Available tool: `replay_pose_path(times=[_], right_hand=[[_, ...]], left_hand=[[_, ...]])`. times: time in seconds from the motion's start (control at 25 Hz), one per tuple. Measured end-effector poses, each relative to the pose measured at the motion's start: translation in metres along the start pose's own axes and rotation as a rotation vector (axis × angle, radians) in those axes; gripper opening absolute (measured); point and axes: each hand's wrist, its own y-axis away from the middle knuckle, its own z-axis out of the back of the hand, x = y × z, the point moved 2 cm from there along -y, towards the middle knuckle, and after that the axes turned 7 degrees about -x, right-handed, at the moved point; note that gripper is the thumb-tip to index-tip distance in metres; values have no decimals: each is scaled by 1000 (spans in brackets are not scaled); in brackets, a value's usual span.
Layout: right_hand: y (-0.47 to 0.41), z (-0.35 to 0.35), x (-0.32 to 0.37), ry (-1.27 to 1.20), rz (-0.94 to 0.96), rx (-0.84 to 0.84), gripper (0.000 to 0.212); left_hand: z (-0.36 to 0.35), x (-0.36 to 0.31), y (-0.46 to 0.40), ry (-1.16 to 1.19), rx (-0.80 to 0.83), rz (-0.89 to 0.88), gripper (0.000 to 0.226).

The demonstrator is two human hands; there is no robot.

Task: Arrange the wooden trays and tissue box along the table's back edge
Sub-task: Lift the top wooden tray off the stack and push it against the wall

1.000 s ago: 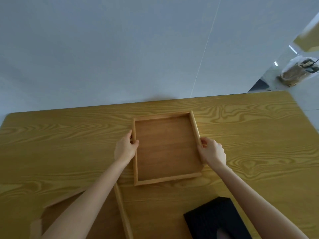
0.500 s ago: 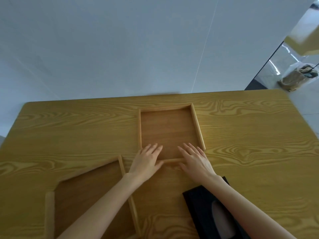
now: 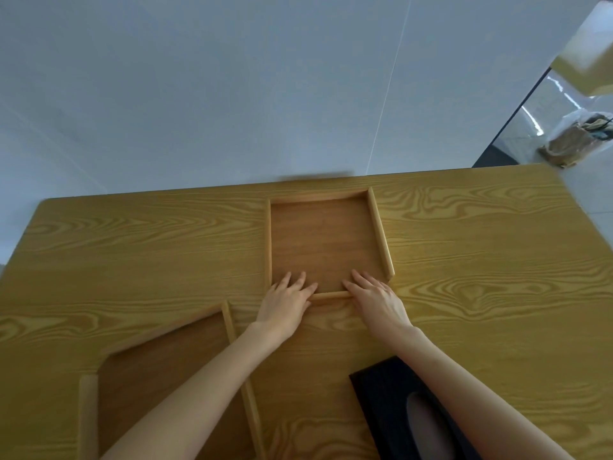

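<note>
hands both flat on near rim of small wooden tray (image 3: 323, 242), palms down, fingers spread & unbent, nothing clasped. left hand (image 3: 287, 302) over tray's near-left corner, fingertips (image 3: 300, 280) reaching onto tray floor, heel of palm on table (image 3: 481, 260) just this side of rim. right hand (image 3: 376, 298) over near-right part of rim, fingers pointing up-left into tray interior, thumb side toward centre. short strip of near rim visible btwn the two hands. tray itself upright, open side up, empty inside, lying centre of table w/ far rim just short of back edge, close to wall (image 3: 232, 94); long sides run roughly away from viewer, right side rail slanting a bit. so tray lies ahead of both hands, i.e. beyond fingertips, w/ only near rail under them. second, larger wooden tray (image 3: 159, 376) at near left, turned at an angle, partly cut by frame bottom; left forearm crosses over its right rail. black tissue box (image 3: 388, 416) at near right, oval slot on top, skewed, partly under right forearm & running out of frame. both well apart from back edge. beyond table's right corner, floor w/ brownish bag (image 3: 570, 142), blurry. some motion blur along far tray rim.
</note>
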Motion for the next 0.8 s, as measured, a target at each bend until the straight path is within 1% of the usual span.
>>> replay_pose_path(times=[0.36, 0.8], right_hand=[[-55, 9, -14, 24, 30, -5, 42], [-58, 6, -14, 24, 3, -26, 41]], left_hand=[[16, 11, -49, 1, -4, 7, 46], [22, 16, -54, -28, 27, -26, 46]])
